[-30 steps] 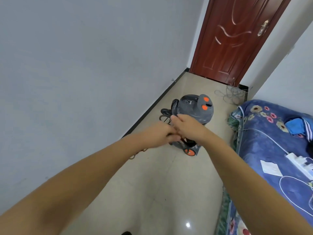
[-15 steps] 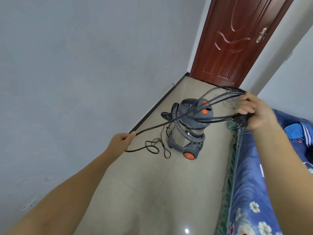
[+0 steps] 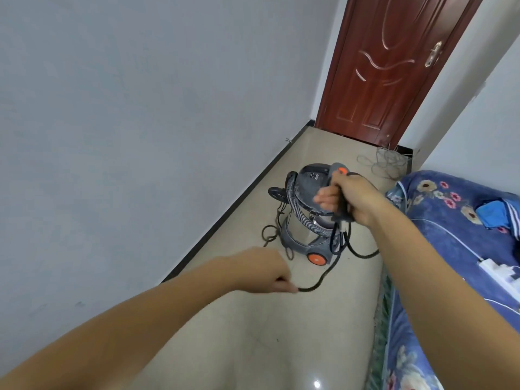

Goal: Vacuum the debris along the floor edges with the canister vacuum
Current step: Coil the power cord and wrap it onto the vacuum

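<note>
On the far left I see the grey wall [image 3: 126,122] running down to a black skirting strip [image 3: 225,218] where it meets the beige tiled floor [image 3: 253,333]. My left hand [image 3: 261,270] hangs low over the floor, fingers curled in and pinching the black power cord [image 3: 318,284] at its tips. From that pinch the cord sags, then climbs to the right toward my other hand. More of the cord lies in loose loops [image 3: 270,232] on the tiles, just beside the vacuum's left side and near the skirting.

The canister vacuum [image 3: 306,220] stands upright on the floor in the middle of the passage, close to the left wall. It has a grey lid, a shiny metal drum and an orange wheel [image 3: 316,258] at the base. Its ribbed grey hose [image 3: 301,215] wraps across the front of the drum.

My right hand [image 3: 346,198] is held in front of the vacuum's top, fingers wrapped tight round a bundle of gathered cord, with loops dangling below the fist. The hand covers part of the lid, so I cannot tell whether it touches it.

Further back a dark red door [image 3: 394,66] stands shut, with a tangle of thin pale wire [image 3: 385,161] on the floor before it. On the right is a bed with a blue flowered cover [image 3: 450,243], with a white power strip [image 3: 498,274] and a blue cloth [image 3: 495,209] on it.
</note>
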`<action>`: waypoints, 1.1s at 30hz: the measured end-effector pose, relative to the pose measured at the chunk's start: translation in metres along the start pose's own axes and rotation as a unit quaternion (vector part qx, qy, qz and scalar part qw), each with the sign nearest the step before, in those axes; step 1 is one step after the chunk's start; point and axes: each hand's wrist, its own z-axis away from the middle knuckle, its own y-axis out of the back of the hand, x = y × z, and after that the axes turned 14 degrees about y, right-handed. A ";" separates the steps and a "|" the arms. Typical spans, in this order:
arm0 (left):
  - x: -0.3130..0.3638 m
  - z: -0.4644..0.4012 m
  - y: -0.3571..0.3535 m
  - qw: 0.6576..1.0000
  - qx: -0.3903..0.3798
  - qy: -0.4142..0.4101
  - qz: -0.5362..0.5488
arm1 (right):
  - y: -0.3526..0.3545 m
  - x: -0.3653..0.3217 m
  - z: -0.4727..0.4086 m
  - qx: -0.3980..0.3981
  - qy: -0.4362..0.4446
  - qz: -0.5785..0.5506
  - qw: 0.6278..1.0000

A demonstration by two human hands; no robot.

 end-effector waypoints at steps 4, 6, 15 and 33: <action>-0.021 -0.012 0.050 0.947 0.133 0.074 0.282 | -0.025 0.013 0.025 -0.190 0.051 0.223 0.955; -0.036 -0.012 0.060 0.909 0.153 0.091 0.376 | -0.032 0.014 0.034 -0.204 0.098 0.257 0.940; -0.063 -0.018 0.030 0.813 0.240 0.153 0.507 | -0.003 -0.047 0.056 -0.274 0.085 0.034 0.957; 0.017 -0.098 0.012 0.874 0.080 0.027 0.478 | 0.028 -0.113 0.089 -0.326 0.179 -0.038 0.928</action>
